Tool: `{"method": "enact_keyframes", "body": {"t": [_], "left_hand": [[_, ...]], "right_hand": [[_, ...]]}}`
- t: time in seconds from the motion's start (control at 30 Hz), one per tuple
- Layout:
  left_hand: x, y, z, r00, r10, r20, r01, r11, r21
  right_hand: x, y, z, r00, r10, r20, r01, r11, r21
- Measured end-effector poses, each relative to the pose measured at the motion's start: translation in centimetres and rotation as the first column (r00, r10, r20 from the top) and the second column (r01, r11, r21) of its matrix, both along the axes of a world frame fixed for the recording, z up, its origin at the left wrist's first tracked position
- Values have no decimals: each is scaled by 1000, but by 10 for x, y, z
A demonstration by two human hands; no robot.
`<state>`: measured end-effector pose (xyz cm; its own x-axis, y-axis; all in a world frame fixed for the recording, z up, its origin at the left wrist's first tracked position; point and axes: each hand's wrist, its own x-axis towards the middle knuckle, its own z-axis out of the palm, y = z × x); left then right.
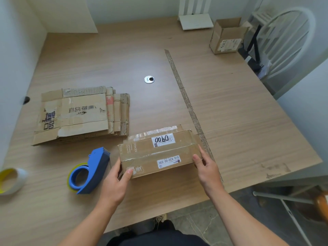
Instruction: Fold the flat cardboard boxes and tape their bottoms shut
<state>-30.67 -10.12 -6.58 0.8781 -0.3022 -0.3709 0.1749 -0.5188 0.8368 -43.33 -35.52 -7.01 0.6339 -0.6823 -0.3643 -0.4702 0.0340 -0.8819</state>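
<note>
A small brown cardboard box (158,151) with white labels stands near the table's front edge, its flaps folded shut on top. My left hand (116,183) grips its near left corner, thumb on the front face. My right hand (206,167) holds its right end, fingers against the side. A stack of flat cardboard boxes (81,115) lies to the left. A blue tape dispenser (89,172) with a yellow-edged roll rests just left of the held box.
An assembled open box (226,36) stands at the far right corner. A loose tape roll (10,181) lies at the left edge. A strip of old tape (188,103) runs down the wooden table (239,112). A white chair (284,45) stands right.
</note>
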Motion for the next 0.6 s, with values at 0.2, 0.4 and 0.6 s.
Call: {"method": "enact_keyframes", "body": {"t": [0.2,0.4,0.6], "left_hand": [[-3,-12,-5,992,119,38,-122,989,84],[4,-7,-4,984,104,-146,-115,991,-69],[7,-14,-3,947,111,-302,-175,965,-194]], "right_hand": [[15,4,-8,991,-133,-21,132,990,-43],[14,-4,-8,993,-105,-46,105,994,-2],[16,-4,-7,994,-84,-68,84,996,-4]]}}
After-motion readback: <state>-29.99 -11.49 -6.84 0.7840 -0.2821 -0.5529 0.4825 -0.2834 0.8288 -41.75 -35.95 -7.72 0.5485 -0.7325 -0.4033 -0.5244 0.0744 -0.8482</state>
